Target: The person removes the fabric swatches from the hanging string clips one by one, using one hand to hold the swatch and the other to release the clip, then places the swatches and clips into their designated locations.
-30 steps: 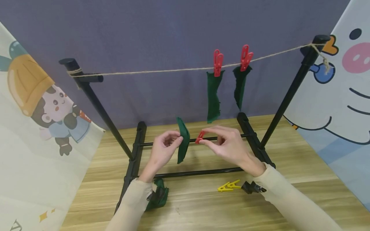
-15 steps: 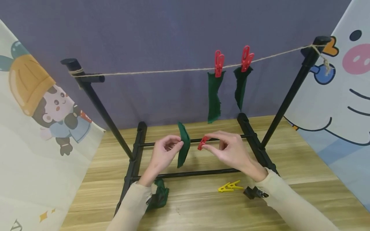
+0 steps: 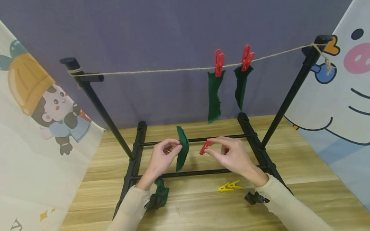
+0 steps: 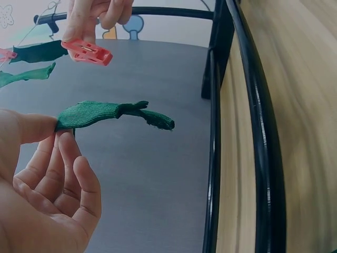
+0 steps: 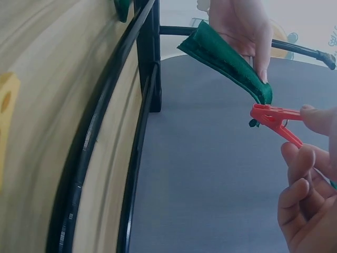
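Observation:
My left hand pinches a strip of dark green cloth between thumb and fingertips, over the rack's base. The left wrist view shows this cloth folded, with a frayed end. Just to its right, my right hand pinches a red clothespin by its handles. In the right wrist view the clothespin overlaps one end of the cloth; the head view shows a gap between them. Two more green cloth strips hang from the string, each held by a red clothespin.
A black rod rack carries the string between its two posts. On the wooden table, yellow clothespins lie at the front right and crumpled green cloth beside the left wrist. A grey-blue panel stands behind.
Both hands have moved slightly down, still holding the cloth and the red clothespin. The right hand has also shifted a little to the right, widening the gap between them.

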`<state>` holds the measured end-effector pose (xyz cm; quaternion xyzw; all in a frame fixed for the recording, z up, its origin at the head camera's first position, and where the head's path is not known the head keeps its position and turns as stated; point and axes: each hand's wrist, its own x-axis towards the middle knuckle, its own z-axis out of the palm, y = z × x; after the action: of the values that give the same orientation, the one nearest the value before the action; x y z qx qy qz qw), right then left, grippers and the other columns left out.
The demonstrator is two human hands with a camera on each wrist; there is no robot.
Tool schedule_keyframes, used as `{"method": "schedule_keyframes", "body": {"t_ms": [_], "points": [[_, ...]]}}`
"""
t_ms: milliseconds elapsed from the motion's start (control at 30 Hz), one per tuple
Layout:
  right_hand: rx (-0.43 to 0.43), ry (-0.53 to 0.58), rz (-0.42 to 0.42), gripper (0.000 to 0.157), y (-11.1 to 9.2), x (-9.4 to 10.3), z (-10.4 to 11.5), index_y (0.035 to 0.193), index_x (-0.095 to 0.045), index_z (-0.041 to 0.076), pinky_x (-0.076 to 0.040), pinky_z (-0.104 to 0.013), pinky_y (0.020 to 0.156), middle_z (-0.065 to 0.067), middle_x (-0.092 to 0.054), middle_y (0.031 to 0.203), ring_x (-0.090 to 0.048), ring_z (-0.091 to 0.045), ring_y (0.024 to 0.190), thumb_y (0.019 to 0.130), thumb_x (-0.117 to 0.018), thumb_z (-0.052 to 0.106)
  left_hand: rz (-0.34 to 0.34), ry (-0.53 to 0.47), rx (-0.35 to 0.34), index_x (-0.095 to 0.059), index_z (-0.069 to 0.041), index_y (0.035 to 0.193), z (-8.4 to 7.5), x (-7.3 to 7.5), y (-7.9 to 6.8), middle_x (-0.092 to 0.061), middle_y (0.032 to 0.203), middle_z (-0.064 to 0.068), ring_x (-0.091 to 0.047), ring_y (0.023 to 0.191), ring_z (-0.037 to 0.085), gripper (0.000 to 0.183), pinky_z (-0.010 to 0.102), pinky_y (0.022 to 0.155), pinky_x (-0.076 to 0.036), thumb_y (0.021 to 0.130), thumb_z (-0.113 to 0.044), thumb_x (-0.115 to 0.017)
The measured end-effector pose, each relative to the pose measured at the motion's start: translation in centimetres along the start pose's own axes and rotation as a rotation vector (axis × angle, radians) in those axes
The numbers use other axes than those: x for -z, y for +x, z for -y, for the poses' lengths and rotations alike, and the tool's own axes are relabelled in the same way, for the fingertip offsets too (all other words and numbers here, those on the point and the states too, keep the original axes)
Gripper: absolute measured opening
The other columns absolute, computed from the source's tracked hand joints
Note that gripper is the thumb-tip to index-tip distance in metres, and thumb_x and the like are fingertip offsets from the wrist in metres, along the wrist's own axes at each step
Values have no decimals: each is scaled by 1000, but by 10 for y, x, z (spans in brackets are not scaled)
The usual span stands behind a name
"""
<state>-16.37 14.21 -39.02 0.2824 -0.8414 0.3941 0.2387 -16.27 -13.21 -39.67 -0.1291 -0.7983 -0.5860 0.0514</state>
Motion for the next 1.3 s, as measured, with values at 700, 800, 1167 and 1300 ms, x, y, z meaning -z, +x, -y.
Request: {"method": "schedule_keyframes", "body": {"t_ms": [700, 800, 1167, 1300], "points": [[-70, 34, 72, 33, -23, -12, -9, 113, -78, 17, -33, -14, 41, 11, -64, 69, -38, 9, 44, 82, -87, 23, 36, 22, 27, -73, -14, 111, 20, -1, -11, -73, 99, 8, -65, 85, 12, 18, 24, 77, -52, 98, -26, -71], [-80, 37, 94, 34, -26, -13, -10, 114, -78, 16, -32, -14, 39, 13, -59, 60, -37, 9, 43, 82, -87, 23, 41, 18, 26, -73, -12, 110, 22, -1, -13, -73, 100, 9, -65, 85, 12, 18, 25, 77, -53, 98, -24, -70], [-176, 78, 216, 35, -38, -14, -12, 117, -73, 19, -32, -18, 37, 20, -46, 48, -36, 8, 38, 84, -85, 24, 57, 38, 64, -73, -13, 110, 29, 3, -22, -73, 100, 7, -65, 87, 12, 16, 25, 80, -53, 98, -23, -70], [-168, 86, 227, 33, -41, -15, -14, 115, -73, 19, -34, -18, 38, 18, -47, 49, -36, 8, 39, 84, -84, 22, 47, 40, 74, -73, -12, 108, 33, 4, -25, -73, 99, 8, -65, 86, 11, 15, 24, 80, -52, 98, -22, -71]]}}
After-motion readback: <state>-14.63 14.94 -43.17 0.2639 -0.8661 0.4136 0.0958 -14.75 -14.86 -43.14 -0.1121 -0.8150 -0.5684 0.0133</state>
